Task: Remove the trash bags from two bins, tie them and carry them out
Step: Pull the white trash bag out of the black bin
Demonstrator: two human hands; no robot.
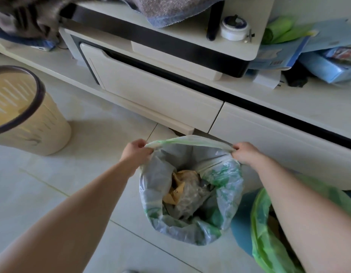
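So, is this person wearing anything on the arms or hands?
No. The left hand and right hand are bare, with no gloves, and no ring, watch or bracelet shows. The left forearm and right forearm are bare too; no sleeve is visible.

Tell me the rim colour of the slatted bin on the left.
Dark, near-black rim on a cream slatted bin; head view.
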